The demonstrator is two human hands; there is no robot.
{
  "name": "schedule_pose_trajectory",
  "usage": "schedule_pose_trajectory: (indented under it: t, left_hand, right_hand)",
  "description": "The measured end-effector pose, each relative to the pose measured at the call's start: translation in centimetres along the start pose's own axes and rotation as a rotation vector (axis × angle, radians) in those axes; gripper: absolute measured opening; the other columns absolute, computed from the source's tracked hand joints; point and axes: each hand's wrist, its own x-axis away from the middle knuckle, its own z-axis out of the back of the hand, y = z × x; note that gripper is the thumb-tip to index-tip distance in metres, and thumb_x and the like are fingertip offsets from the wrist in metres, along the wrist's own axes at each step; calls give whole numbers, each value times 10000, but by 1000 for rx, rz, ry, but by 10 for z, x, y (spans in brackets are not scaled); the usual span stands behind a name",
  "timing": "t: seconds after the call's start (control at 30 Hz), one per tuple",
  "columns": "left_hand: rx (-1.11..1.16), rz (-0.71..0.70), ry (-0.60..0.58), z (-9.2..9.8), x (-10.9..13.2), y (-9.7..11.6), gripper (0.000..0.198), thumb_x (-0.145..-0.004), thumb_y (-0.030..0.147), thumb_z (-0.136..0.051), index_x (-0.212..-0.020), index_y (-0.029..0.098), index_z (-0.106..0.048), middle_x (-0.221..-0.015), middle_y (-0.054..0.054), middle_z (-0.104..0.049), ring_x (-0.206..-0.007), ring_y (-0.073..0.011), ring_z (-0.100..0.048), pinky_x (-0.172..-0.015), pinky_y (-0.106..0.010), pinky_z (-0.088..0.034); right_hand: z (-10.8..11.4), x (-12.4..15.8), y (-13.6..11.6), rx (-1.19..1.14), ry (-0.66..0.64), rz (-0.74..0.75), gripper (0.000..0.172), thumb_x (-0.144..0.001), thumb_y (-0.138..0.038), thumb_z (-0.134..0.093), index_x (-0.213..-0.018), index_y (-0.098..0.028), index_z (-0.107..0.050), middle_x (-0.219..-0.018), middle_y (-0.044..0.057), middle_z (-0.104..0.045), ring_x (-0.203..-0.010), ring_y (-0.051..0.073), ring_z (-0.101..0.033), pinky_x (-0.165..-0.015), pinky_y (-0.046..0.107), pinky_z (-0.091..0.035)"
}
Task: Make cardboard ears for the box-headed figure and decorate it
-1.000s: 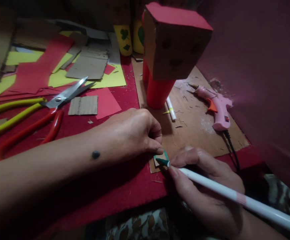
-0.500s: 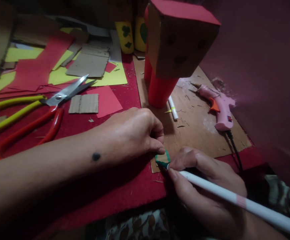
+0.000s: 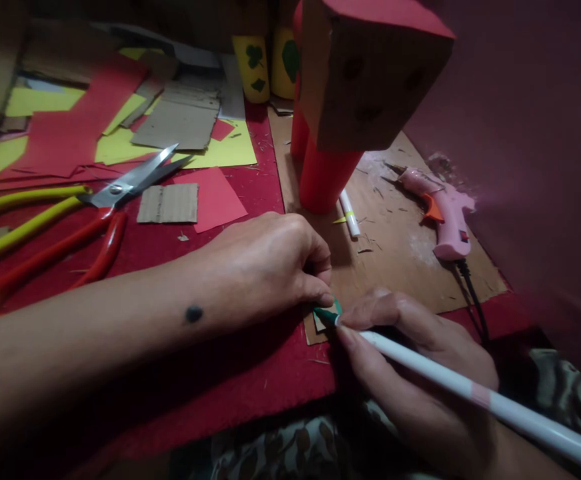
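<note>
A small piece of cardboard (image 3: 323, 325) with green marks along its edges lies near the front corner of a brown board. My left hand (image 3: 275, 263) is closed, its thumb and curled fingertips at the upper edge of that piece. Part of the piece is hidden under them. Between the thumb and fingers of my right hand (image 3: 443, 341) is a white felt-tip marker (image 3: 525, 415) with a green tip. The tip touches the piece near its upper left corner, close to my left thumb.
Behind my hands stands a cardboard box shape (image 3: 370, 87) on red tubes (image 3: 327, 177). A pink glue gun (image 3: 450, 213) and a white stick (image 3: 349, 213) lie on the brown board (image 3: 395, 267). Scissors (image 3: 115, 193), a corrugated square (image 3: 168, 203) and paper scraps (image 3: 65, 137) are leftward.
The marker's tip has moved up from the piece's lower left edge towards its upper left corner, near my left thumb. My left hand stays on the piece. The view has shifted slightly.
</note>
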Motion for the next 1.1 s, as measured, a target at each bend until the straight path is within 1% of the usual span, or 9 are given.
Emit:
schedule_pose_trajectory:
  t: [0.03,0.1,0.13,0.17,0.23,0.43,0.73,0.93,1.1]
  left_hand:
    - [0,4,2,0,0,0,64,-742,270,-757,-679,264,-759,-529,94,-618,-474,-81,-512,-455,-230,-319]
    - [6,5,9,0,1,0,72,-741,279,-764,-670,265,-756,-522,95,-614,-466,-80,-507,-444,-230,-317]
    - [8,3,14,0,2,0,80,-740,287,-768,-664,265,-754,-513,96,-605,-460,-80,-503,-438,-230,-317]
    - [7,2,15,0,2,0,90,-740,296,-773,-658,266,-752,-501,97,-596,-452,-79,-496,-432,-230,-314]
    - [3,0,18,0,2,0,104,-741,314,-781,-652,270,-750,-485,97,-583,-443,-80,-488,-426,-231,-312]
    - [-7,-6,33,0,1,0,123,-736,348,-812,-658,275,-752,-478,97,-577,-452,-83,-488,-427,-230,-309]
    - [-9,15,34,-1,2,1,158,-737,365,-834,-645,277,-742,-443,103,-540,-437,-83,-465,-424,-222,-300]
    - [-6,-2,27,-1,1,1,135,-740,360,-820,-658,276,-750,-492,98,-591,-462,-85,-492,-437,-222,-313]
    - [-17,11,28,0,1,2,141,-745,364,-819,-666,270,-751,-480,99,-571,-441,-81,-467,-444,-232,-298]
  right_hand:
    - [0,0,0,-8,36,-4,161,-799,-54,-653,-763,-210,-663,-644,-25,-701,-549,98,-657,-582,208,-540]
    - [1,1,0,28,-78,-30,185,-794,-38,-655,-738,-214,-640,-642,-21,-705,-552,110,-670,-540,216,-523]
    - [0,1,1,14,-85,-29,182,-799,-52,-655,-736,-221,-629,-649,-18,-706,-552,118,-671,-523,226,-518]
    - [0,2,1,-20,-14,-9,184,-802,-66,-643,-721,-229,-617,-615,-26,-679,-520,120,-645,-499,238,-504]
    - [-2,3,2,-42,24,-29,171,-805,-82,-653,-733,-236,-632,-622,-26,-677,-529,128,-642,-516,255,-509]
    - [-3,4,3,-39,40,-38,178,-788,-61,-656,-734,-230,-641,-639,-33,-690,-547,106,-647,-551,224,-516]
    - [4,-2,-3,-4,-84,-48,187,-799,-55,-630,-701,-212,-603,-608,-4,-675,-522,124,-644,-511,237,-519]
    - [2,-2,-3,-6,-7,-3,183,-793,-53,-625,-715,-217,-614,-611,-19,-679,-511,101,-638,-512,214,-511]
    - [5,-2,-5,49,-97,-32,192,-776,-40,-630,-694,-209,-597,-593,-17,-668,-500,104,-638,-490,210,-511]
